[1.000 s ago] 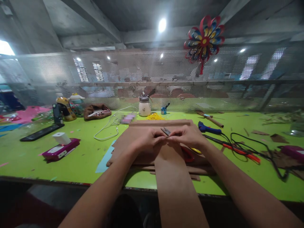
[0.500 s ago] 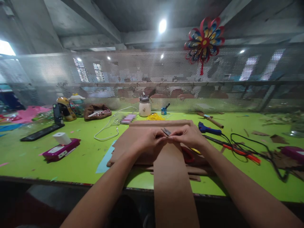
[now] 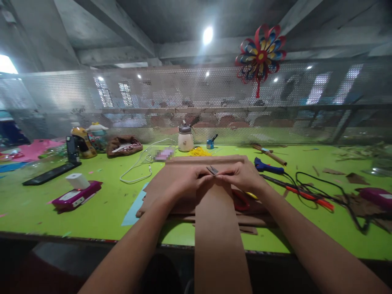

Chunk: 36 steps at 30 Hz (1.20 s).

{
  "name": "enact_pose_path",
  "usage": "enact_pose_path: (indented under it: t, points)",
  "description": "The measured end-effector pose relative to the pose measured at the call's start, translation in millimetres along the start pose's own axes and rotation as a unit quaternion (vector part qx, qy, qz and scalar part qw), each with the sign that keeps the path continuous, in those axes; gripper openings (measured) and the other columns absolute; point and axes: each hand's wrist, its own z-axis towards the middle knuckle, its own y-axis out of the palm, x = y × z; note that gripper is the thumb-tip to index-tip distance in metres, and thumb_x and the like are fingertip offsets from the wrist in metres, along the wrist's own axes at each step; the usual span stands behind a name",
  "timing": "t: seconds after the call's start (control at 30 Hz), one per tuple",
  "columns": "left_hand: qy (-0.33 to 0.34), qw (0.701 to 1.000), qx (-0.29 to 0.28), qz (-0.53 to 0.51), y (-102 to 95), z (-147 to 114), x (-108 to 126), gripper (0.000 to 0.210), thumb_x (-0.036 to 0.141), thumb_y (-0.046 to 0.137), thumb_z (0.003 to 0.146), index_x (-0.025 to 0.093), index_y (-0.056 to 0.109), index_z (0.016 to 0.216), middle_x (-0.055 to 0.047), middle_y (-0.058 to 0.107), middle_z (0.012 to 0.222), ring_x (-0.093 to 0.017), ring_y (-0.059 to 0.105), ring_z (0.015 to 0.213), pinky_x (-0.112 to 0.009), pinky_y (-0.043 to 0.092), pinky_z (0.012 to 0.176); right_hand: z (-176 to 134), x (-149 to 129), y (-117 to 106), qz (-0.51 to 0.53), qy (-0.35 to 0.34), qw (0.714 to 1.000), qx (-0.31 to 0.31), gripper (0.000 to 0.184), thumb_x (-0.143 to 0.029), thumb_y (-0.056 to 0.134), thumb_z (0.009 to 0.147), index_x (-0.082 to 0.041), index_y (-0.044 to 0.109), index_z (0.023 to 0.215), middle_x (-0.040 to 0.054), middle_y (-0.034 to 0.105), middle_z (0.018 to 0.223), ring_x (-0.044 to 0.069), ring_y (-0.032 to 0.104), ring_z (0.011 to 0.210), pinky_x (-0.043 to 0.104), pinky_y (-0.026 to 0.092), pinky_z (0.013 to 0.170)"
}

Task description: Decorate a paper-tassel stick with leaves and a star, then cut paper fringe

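A long strip of brown paper hangs from the table toward me, over the front edge. My left hand pinches its far end, thumb and fingers pressed together. Right beside it, my right hand pinches the same end, and the fingertips of both nearly meet. Just behind the fingertips show the grey tips of scissors. Their red handle peeks out right of the strip, the middle hidden under it. Beneath lies a stack of brown paper sheets.
A blue glue gun and a red-and-black tool with black cable lie to the right. At left are a purple power strip and a white cable. A white jug and a blue ink bottle stand behind.
Both hands still pinch the strip's end in nearly the same spot, the fingers shifting only slightly. The whole view has moved a little.
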Motion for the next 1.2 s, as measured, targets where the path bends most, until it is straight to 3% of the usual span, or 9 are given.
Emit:
enact_pose_path:
  t: [0.13, 0.3, 0.43, 0.57, 0.7, 0.9, 1.03, 1.2]
  points:
    - [-0.032, 0.998, -0.052, -0.017, -6.2, 5.6, -13.8, 0.026, 0.024, 0.044, 0.084, 0.014, 0.067, 0.077, 0.0, 0.062, 0.066, -0.009, 0.047, 0.057, -0.019, 0.032, 0.053, 2.2, 11.3, 0.8, 0.014, 0.005, 1.0, -0.003, 0.022, -0.03, 0.06, 0.075, -0.019, 0.075, 0.086, 0.0042, 0.073, 0.077, 0.018, 0.06, 0.067, 0.023, 0.044, 0.053]
    - [-0.04, 0.998, -0.039, -0.013, -9.5, 0.3, -13.8, 0.023, 0.022, 0.047, 0.082, 0.013, 0.065, 0.072, 0.001, 0.057, 0.056, -0.008, 0.042, 0.051, -0.019, 0.031, 0.051, 3.3, 15.3, 0.6, 0.029, 0.001, 0.999, -0.031, 0.024, -0.033, 0.059, 0.077, -0.018, 0.075, 0.087, 0.0044, 0.071, 0.073, 0.016, 0.059, 0.066, 0.023, 0.043, 0.053]
    - [-0.034, 0.999, -0.017, -0.022, -1.2, 2.7, -23.1, 0.021, 0.02, 0.048, 0.081, 0.014, 0.067, 0.08, -0.001, 0.064, 0.068, -0.01, 0.049, 0.058, -0.019, 0.034, 0.054, 1.5, 5.0, -1.2, -0.021, -0.001, 0.999, -0.035, 0.023, -0.032, 0.059, 0.077, -0.02, 0.074, 0.09, 0.0032, 0.071, 0.076, 0.014, 0.057, 0.064, 0.021, 0.04, 0.052]
    - [0.024, 1.0, 0.018, -0.008, 7.9, 5.7, -27.5, 0.02, 0.02, 0.05, 0.079, 0.016, 0.068, 0.087, -0.004, 0.068, 0.084, -0.014, 0.055, 0.073, -0.02, 0.039, 0.063, -0.2, -6.3, -0.7, -0.069, -0.003, 0.997, -0.019, 0.022, -0.032, 0.058, 0.078, -0.021, 0.075, 0.085, 0.0015, 0.067, 0.06, 0.012, 0.051, 0.053, 0.021, 0.035, 0.047]
    - [0.039, 0.999, 0.029, -0.007, 8.0, 2.5, -20.3, 0.021, 0.021, 0.05, 0.08, 0.018, 0.069, 0.089, -0.004, 0.069, 0.087, -0.014, 0.056, 0.073, -0.02, 0.039, 0.063, -0.3, -5.9, 0.8, -0.074, -0.022, 0.997, 0.001, 0.022, -0.032, 0.057, 0.079, -0.02, 0.076, 0.08, 0.0008, 0.063, 0.053, 0.011, 0.046, 0.049, 0.021, 0.032, 0.046]
    - [-0.039, 0.998, -0.028, -0.028, -7.9, 1.3, -21.6, 0.023, 0.021, 0.048, 0.079, 0.016, 0.07, 0.084, -0.004, 0.068, 0.073, -0.01, 0.049, 0.054, -0.02, 0.033, 0.051, 0.9, 1.1, 0.3, -0.066, -0.017, 0.998, 0.005, 0.022, -0.03, 0.057, 0.078, -0.018, 0.076, 0.08, 0.0023, 0.065, 0.057, 0.01, 0.043, 0.046, 0.022, 0.031, 0.044]
    - [-0.093, 0.994, -0.044, -0.044, -11.0, 5.2, -26.8, 0.025, 0.026, 0.049, 0.08, 0.012, 0.067, 0.069, -0.001, 0.059, 0.056, -0.009, 0.045, 0.048, -0.019, 0.03, 0.047, 0.5, -4.2, -1.9, -0.059, -0.009, 0.998, 0.005, 0.021, -0.029, 0.057, 0.077, -0.019, 0.076, 0.082, 0.0029, 0.067, 0.061, 0.011, 0.046, 0.049, 0.022, 0.032, 0.045]
    - [-0.089, 0.994, -0.035, -0.05, -6.1, 8.8, -29.2, 0.025, 0.029, 0.052, 0.078, 0.012, 0.063, 0.065, 0.001, 0.055, 0.054, -0.008, 0.042, 0.048, -0.019, 0.03, 0.047, -1.0, -15.4, -3.6, -0.078, 0.0, 0.997, -0.007, 0.023, -0.028, 0.055, 0.079, -0.022, 0.075, 0.09, 0.0042, 0.07, 0.07, 0.014, 0.05, 0.054, 0.023, 0.032, 0.047]
